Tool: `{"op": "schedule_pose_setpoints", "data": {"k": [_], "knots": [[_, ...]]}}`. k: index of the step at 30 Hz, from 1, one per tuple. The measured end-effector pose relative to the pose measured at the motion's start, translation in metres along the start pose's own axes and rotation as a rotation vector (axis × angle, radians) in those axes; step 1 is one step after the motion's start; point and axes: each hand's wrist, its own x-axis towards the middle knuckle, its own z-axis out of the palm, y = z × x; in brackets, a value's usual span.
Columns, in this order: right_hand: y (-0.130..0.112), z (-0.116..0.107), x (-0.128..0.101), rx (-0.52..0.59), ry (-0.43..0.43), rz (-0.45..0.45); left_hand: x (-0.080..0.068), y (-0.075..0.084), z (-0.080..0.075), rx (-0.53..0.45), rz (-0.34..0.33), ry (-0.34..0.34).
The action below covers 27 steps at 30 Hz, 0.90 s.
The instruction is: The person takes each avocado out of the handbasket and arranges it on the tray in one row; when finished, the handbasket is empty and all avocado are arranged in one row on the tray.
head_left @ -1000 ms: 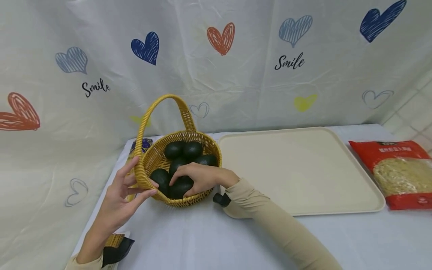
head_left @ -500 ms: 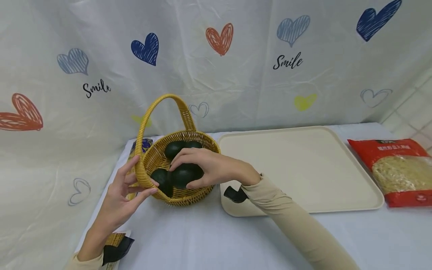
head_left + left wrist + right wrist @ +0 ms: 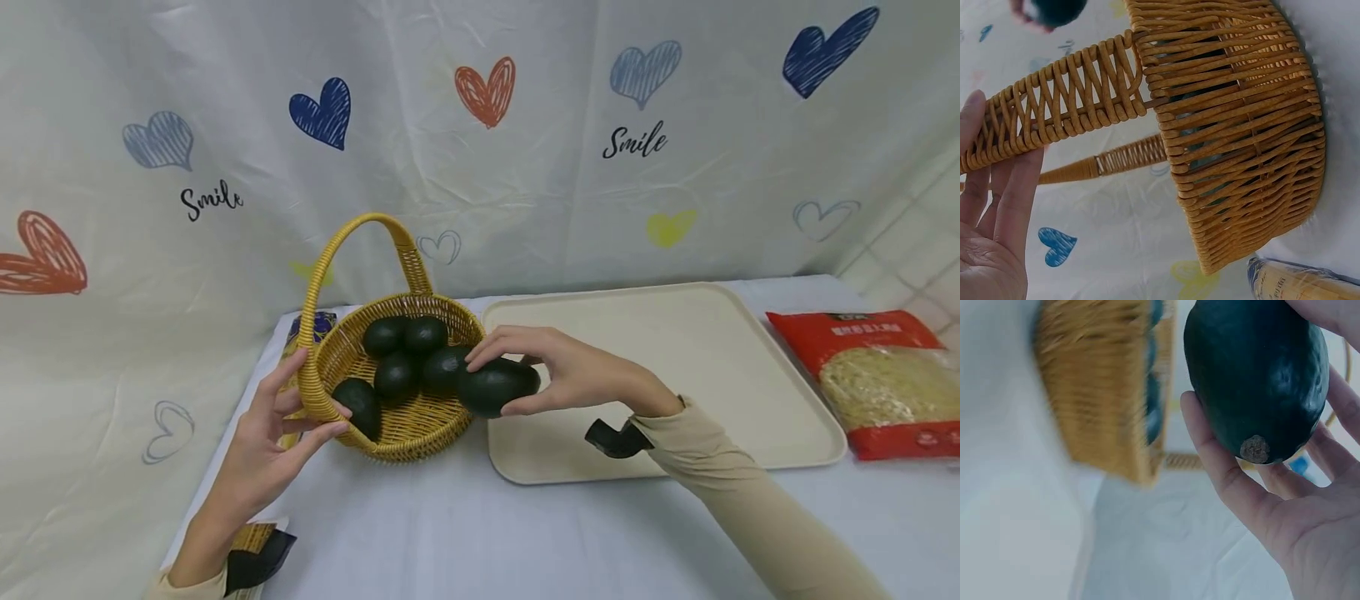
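Observation:
A dark green avocado (image 3: 498,387) is held by my right hand (image 3: 573,371), thumb and fingers around it, over the gap between basket and tray. In the right wrist view the avocado (image 3: 1257,375) shows its stem scar. My left hand (image 3: 266,442) grips the base of the handle of a yellow wicker basket (image 3: 420,450); the left wrist view shows thumb and fingers around the woven handle (image 3: 1060,94). Several more avocados (image 3: 397,377) lie inside the basket, one of them (image 3: 358,407) near the left hand.
To the basket's right lies a cream tray (image 3: 675,375). A red bag of pale dry food (image 3: 870,383) sits beyond the tray. Behind the basket's left side is a blue and yellow packet (image 3: 324,323); another package (image 3: 255,537) lies by the left wrist. A heart-print cloth (image 3: 540,192) hangs behind.
My right hand has lifted one avocado out of the basket and carried it right, toward the tray. The left hand keeps its grip on the basket handle.

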Motion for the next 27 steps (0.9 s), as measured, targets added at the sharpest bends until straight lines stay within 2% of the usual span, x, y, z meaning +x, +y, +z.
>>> {"op": "schedule_pose_setpoints", "data": {"k": [4, 9, 17, 27], "knots": [[0.016, -0.005, -0.024, -0.004, 0.016, 0.106, 0.001, -0.003, 0.0, -0.027, 0.016, -0.01], [0.033, -0.007, -0.039, 0.012, 0.002, 0.171, 0.0, -0.007, -0.001, -0.059, 0.031, -0.012], [0.054, 0.0, -0.042, 0.057, -0.105, 0.238, 0.0, -0.009, 0.0, -0.088, 0.036, -0.007], [0.065, 0.004, -0.038, 0.061, -0.164, 0.25, 0.002, -0.006, 0.0, -0.057, 0.015, -0.023]]}}
